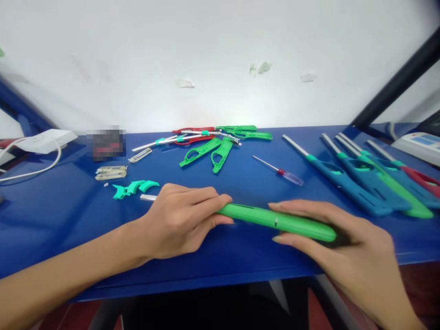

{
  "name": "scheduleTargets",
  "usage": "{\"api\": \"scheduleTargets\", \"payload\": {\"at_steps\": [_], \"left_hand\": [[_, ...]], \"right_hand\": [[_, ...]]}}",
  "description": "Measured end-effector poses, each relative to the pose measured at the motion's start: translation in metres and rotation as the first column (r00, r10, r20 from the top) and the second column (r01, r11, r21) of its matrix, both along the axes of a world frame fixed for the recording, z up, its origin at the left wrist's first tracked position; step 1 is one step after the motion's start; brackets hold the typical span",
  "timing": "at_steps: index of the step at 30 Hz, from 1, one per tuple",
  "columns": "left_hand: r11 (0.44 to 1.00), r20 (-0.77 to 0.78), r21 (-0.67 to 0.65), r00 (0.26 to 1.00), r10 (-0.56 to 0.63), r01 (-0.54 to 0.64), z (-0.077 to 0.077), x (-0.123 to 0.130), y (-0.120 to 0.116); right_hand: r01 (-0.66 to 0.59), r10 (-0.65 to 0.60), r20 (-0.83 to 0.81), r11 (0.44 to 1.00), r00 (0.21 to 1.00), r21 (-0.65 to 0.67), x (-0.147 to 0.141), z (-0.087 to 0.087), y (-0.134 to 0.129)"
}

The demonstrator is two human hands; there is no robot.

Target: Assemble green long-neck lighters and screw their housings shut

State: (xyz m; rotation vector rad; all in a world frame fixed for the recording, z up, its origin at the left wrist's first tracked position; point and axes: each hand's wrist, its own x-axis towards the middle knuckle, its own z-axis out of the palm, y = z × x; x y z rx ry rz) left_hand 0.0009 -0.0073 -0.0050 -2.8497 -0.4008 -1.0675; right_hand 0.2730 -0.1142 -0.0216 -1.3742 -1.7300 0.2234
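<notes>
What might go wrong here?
The metal tube jutting past the left hand might catch the loose teal pieces near it. The right hand seems only loosely curved around the green handle, which could slip. A bump might roll the loose screwdriver behind.

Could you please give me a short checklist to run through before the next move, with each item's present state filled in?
1. Left hand closed around the front of the green lighter body: ok.
2. Right hand pressing firmly on the rear end: cannot tell; its fingers and thumb lie on either side.
3. Metal tube joined to the body: cannot tell, as the left hand hides that stretch.
4. Screwdriver lying apart from both hands: ok.
5. Teal plastic pieces put away: not ok; they lie loose beyond the left hand.
</notes>
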Motion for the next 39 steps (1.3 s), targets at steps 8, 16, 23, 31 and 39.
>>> {"api": "scheduleTargets", "payload": {"at_steps": [8,16,23,31,39], "left_hand": [[0.998,-0.015,-0.059,1.0,0.0,-0.001,0.0,-0.002,0.011],[0.996,-0.101,-0.086,0.994,0.029,-0.037,0.002,-0.001,0.008],[0.982,-0.181,-0.179,0.983,0.027,-0.06,0.003,-0.002,0.009],[0.957,-0.233,-0.269,0.972,0.04,-0.104,0.004,-0.001,0.008],[0.992,-0.21,-0.064,0.973,0.095,-0.111,0.0,0.0,0.001]], "right_hand": [[-0.024,0.023,-0.094,1.0,0.995,-0.005,-0.001,0.01,-0.001],[-0.109,0.052,-0.367,0.985,0.929,-0.137,-0.005,0.007,-0.001],[-0.361,0.202,-0.568,0.915,0.798,-0.182,0.007,-0.001,0.006],[-0.388,0.158,-0.599,0.879,0.785,-0.277,0.012,0.005,0.005],[-0.377,0.164,-0.543,0.873,0.824,-0.308,0.014,0.006,0.002]]}}
